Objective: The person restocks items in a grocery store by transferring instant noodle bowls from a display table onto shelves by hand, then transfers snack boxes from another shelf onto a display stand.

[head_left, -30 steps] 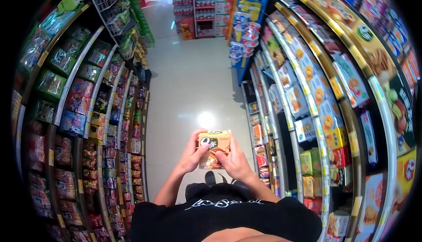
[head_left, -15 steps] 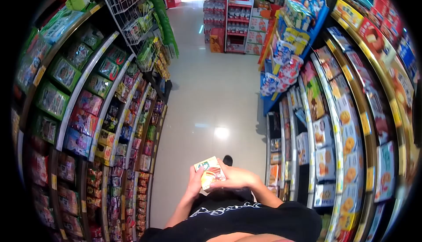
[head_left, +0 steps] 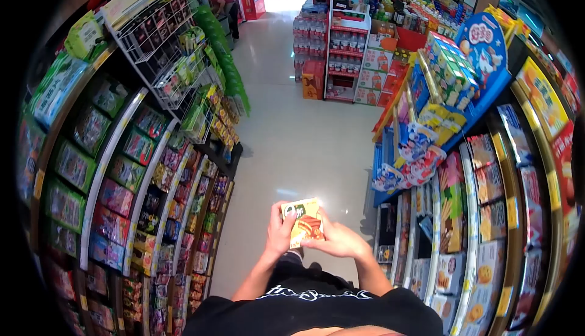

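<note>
A small yellow box (head_left: 306, 223) with a picture of layered cake on its front is held upright before my body, above the aisle floor. Along its left edge, my left hand (head_left: 280, 228) grips it with the thumb on the front face. My right hand (head_left: 336, 237) holds the right side, its thumb across the lower front corner. The fingers behind the box are hidden.
Snack shelves (head_left: 135, 238) line the left, biscuit shelves (head_left: 436, 238) the right. A blue display stand (head_left: 487, 107) juts out on the right, a wire rack (head_left: 152, 43) on the left. Ahead are a drinks rack (head_left: 347, 49) and a person (head_left: 222, 7) bending at far left.
The view has advanced along the aisle; the drinks rack and blue stand look nearer. A person has come into view. Both hands still hold the box, which has tilted and straightened somewhat.
</note>
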`<state>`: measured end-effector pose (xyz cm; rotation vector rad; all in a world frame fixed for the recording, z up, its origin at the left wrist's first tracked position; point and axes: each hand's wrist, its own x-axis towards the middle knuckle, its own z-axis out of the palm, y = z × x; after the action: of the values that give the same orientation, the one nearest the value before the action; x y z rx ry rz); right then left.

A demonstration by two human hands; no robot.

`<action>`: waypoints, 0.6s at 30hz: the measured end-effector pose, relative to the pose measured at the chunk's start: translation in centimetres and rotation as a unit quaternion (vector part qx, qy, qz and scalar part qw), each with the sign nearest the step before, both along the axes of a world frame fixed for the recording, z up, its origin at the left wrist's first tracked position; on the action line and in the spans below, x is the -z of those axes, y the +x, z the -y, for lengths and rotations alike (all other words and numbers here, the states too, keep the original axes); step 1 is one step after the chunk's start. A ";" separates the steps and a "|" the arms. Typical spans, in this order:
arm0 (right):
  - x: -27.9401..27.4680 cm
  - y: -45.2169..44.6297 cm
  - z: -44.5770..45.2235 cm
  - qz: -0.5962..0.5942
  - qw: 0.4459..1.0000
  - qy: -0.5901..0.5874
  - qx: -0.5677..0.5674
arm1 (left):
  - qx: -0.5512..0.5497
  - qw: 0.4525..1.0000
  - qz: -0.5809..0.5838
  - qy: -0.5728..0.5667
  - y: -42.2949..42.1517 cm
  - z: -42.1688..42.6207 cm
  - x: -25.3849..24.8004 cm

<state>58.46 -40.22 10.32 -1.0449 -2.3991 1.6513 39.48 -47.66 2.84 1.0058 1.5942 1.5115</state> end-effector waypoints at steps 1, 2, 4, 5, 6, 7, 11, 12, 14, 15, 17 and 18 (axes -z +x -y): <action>1.0 -0.7 -1.7 0.047 0.999 0.003 -0.007 | 0.016 0.998 0.013 -0.055 -0.9 -1.5 1.6; 3.0 -1.5 -3.5 0.103 0.994 -0.004 -0.019 | 0.032 0.993 0.027 -0.110 -1.6 -3.1 2.5; 4.8 -3.0 -7.6 0.124 0.989 -0.004 -0.081 | 0.086 0.971 0.097 -0.200 -3.3 -6.8 4.5; 5.2 -3.8 -10.0 0.135 0.986 -0.007 -0.103 | 0.102 0.970 0.084 -0.202 -4.9 -8.8 8.7; 5.5 -4.8 -12.5 0.146 0.981 -0.011 -0.124 | 0.116 0.968 0.096 -0.200 -5.6 -11.3 8.3; 5.6 -5.7 -14.9 0.158 0.976 -0.018 -0.147 | 0.130 0.962 0.111 -0.210 -6.4 -13.9 7.9; 4.4 -8.4 -26.9 0.109 0.988 0.020 -0.108 | 0.170 0.968 0.085 -0.163 -9.9 -27.8 5.1; 4.0 -9.1 -30.5 0.153 0.983 0.017 -0.104 | 0.182 0.973 0.059 -0.131 -10.6 -31.5 3.2; 2.9 -9.6 -36.3 0.139 0.984 0.111 -0.017 | 0.193 0.978 0.008 -0.075 -12.3 -39.5 0.5; 0.7 -10.3 -39.0 0.146 0.983 0.108 0.013 | 0.197 0.979 0.005 -0.056 -12.6 -42.8 -0.9; -2.2 -11.2 -43.5 0.129 0.981 0.131 0.066 | 0.144 0.988 0.053 -0.032 -11.6 -48.0 -4.1; -2.0 -11.4 -45.7 0.081 0.987 0.108 0.091 | 0.117 0.990 0.076 -0.019 -11.2 -50.4 -4.9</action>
<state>47.02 5.46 12.35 -1.3562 -2.4237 1.2627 28.31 2.76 7.74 0.9938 1.3435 1.3581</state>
